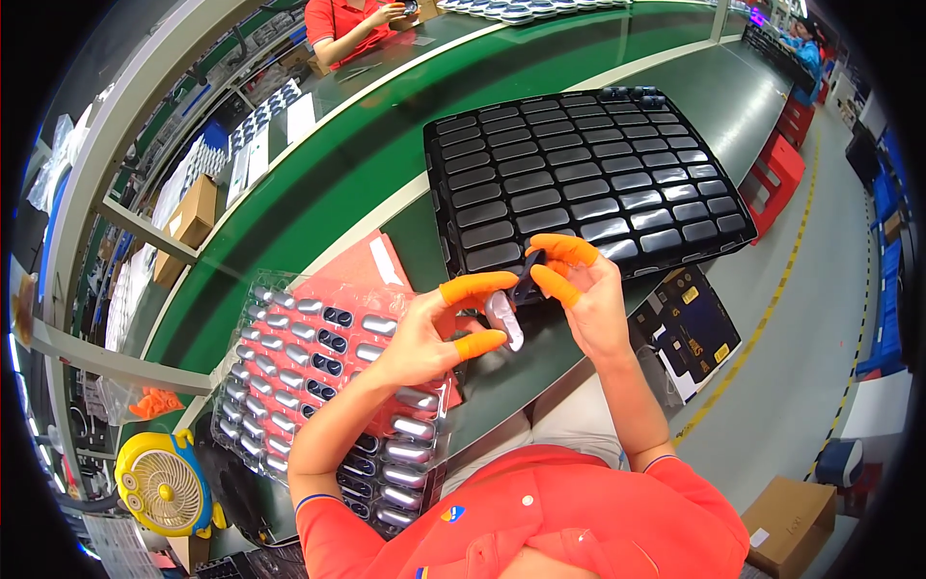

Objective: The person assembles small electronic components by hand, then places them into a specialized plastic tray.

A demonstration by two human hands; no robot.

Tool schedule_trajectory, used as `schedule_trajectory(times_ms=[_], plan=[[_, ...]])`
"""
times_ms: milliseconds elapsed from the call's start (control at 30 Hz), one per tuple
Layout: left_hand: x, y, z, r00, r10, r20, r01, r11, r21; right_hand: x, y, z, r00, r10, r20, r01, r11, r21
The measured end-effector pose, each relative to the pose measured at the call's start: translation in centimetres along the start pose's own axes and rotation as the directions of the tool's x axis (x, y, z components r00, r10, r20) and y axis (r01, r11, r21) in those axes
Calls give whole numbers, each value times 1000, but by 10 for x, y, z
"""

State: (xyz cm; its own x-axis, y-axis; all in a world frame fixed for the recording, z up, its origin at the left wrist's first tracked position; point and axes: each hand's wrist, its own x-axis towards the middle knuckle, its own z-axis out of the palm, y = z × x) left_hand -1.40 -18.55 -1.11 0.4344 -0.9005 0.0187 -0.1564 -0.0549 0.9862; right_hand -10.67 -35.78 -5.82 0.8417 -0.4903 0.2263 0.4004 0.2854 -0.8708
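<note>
Both my hands are raised over the bench edge, with orange covers on thumb and forefinger. My left hand (424,333) pinches a small silvery, rounded shell (503,320), which is tilted upright. Close beside it, my right hand (596,304) grips a small black piece (527,282) between thumb and fingertips. The two pieces nearly meet or touch; I cannot tell which. Under my left forearm lies a clear plastic tray (253,289) with rows of silver oval shells and some black pieces. Just beyond my right hand sits a large black tray (588,214) of oblong pockets.
A pink sheet (362,265) lies beneath the clear tray. The green conveyor belt (386,125) curves past the bench. At lower left stands a yellow fan (166,490). A red stool (779,179) and a cardboard box (793,526) are on the right. Another person (352,29) works across the belt.
</note>
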Motion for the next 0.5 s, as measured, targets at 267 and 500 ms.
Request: schedule_trajectory(times_ms=[267,500], plan=[[1,-5,6,999,40,-11,-41,999,-19,0,4,0,996,93,12,-93,995,25],[5,-9,-2,999,-49,-21,47,995,-86,-2,-13,-5,952,291,90,-297,953,55]])
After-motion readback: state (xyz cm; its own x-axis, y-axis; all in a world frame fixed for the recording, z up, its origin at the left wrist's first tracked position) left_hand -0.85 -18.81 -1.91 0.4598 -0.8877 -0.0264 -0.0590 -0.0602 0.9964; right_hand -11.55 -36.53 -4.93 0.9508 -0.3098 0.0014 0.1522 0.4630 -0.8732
